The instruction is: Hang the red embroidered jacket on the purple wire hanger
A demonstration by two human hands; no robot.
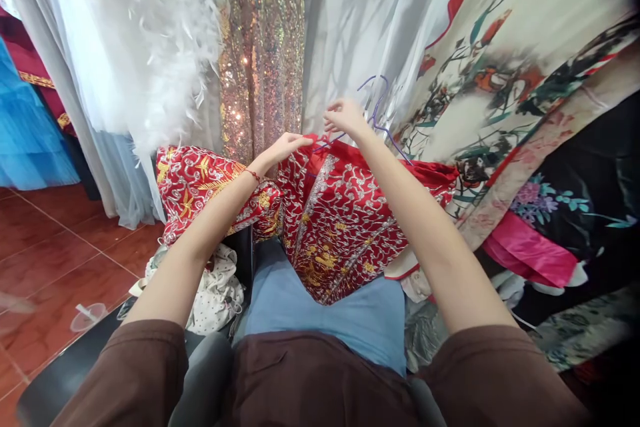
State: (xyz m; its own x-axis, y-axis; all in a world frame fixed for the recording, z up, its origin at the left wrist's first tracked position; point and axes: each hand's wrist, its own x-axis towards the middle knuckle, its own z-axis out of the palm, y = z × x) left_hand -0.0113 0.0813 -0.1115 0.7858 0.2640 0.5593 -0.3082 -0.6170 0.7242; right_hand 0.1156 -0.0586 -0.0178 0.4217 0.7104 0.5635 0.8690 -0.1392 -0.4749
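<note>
A red garment (345, 213) with silver and gold embroidery hangs over my lap, its lower point between my knees. At its red upper edge, my left hand (290, 145) is closed with fingers pressed on the cloth. Slightly higher and to the right, my right hand (345, 117) has its fingers curled in a pinch near a thin red strap or cord; what is between the fingertips is too small to name. A purple hanger (379, 121) stands behind my right hand, its hook upward and its lower part running behind the garment's top edge.
White feathered fabric (170, 47), a sequined cloth (265, 47) and floral-print garments (480, 87) hang in front. A dark chair (60, 373) with spotted white cloth (217, 300) is at my left. Red floor tiles (50, 247) show beyond, with a clear plastic cup (89, 317).
</note>
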